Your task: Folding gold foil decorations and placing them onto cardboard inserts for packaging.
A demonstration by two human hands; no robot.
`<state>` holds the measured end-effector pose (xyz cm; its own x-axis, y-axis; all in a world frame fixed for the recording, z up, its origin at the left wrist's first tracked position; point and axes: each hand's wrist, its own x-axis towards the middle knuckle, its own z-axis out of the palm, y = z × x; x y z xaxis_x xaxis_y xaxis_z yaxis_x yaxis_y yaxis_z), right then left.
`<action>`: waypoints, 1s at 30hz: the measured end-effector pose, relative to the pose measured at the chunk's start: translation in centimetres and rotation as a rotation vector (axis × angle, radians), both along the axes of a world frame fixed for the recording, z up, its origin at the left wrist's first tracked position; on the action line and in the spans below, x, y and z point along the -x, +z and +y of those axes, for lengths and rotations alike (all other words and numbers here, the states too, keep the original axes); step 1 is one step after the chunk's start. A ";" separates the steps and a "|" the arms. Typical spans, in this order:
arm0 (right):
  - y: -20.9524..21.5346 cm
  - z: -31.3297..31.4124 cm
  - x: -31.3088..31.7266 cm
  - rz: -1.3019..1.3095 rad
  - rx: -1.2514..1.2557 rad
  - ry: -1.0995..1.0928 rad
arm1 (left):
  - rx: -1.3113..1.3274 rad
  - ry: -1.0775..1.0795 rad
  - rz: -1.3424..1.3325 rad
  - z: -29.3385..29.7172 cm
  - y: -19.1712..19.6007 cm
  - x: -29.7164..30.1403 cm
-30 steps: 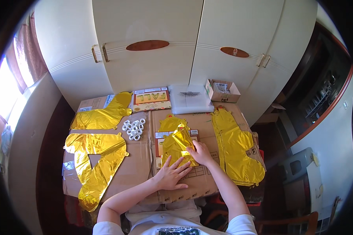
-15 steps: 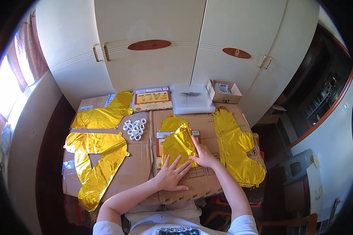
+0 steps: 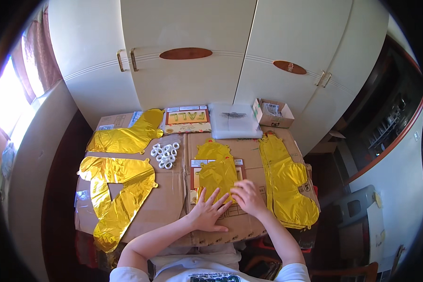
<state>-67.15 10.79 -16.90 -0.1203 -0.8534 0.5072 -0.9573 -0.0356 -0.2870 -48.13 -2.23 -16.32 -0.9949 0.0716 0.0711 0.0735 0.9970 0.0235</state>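
Observation:
A folded gold foil balloon (image 3: 218,174) lies over a printed card (image 3: 240,168) in front of me. My left hand (image 3: 208,211) is spread flat, its fingertips on the balloon's lower edge. At the balloon's lower right edge, my right hand (image 3: 250,198) has its fingers curled together; what they hold, if anything, is hidden. To the right lies a long stack of flat gold foil balloons (image 3: 286,178). On the left, a letter-shaped gold foil balloon (image 3: 120,188) lies unfolded, with another gold foil balloon (image 3: 127,136) behind it.
Cardboard (image 3: 174,211) covers the table. Several small white rolls (image 3: 165,155) are heaped left of centre. Along the back stand a printed card pack (image 3: 188,120), a stack of clear plastic bags (image 3: 235,124) and an open small box (image 3: 273,115). White cupboards (image 3: 188,28) rise behind.
The balloon's raised right-hand flap now lies flat. My right hand has drawn back toward me and its fingers have curled. My left hand stays pressed down. The view has shifted slightly.

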 end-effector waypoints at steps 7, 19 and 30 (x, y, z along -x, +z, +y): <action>-0.2 3.9 -2.6 0.181 -0.092 0.028 | -0.025 -0.002 0.013 -0.1 -0.2 0.0; 0.1 4.0 -0.1 -0.091 -0.118 -0.158 | -0.001 0.001 -0.001 0.0 0.0 -0.1; 0.2 -5.6 3.0 -0.051 -0.115 0.052 | -0.005 -0.015 0.036 -0.1 -0.4 0.0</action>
<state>-70.18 5.16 -16.70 -0.0973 -0.9112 0.4004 -0.9390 -0.0493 -0.3404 -48.11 -2.28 -16.71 -0.9906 0.0858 0.1067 0.0890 0.9957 0.0256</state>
